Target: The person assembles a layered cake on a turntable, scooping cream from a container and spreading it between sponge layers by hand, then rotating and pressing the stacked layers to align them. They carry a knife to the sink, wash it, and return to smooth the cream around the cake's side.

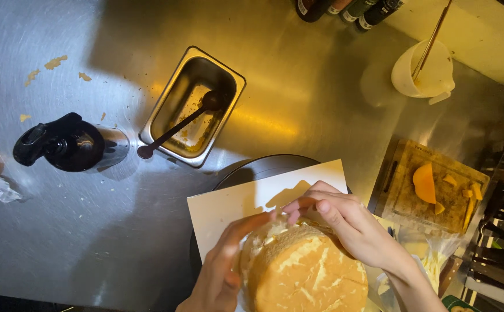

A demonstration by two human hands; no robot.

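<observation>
Both hands, left hand (pixel 220 271) and right hand (pixel 344 222), cup the round sponge cake (pixel 304 271) with loosely curved fingers on its sides; it looks soft, light and crumbly, best supported from underneath.

golden-brown bun (pixel 307 271) streaked pale, white paper (pixel 234 199), orange slices (pixel 424 182), steel-grey counter (pixel 61 231).

My left hand (pixel 223 271) curves upward, fingers together; my right hand (pixel 344 222) arches over from the right, fingertips (pixel 291 209) bent down, nearly meeting the left.
</observation>
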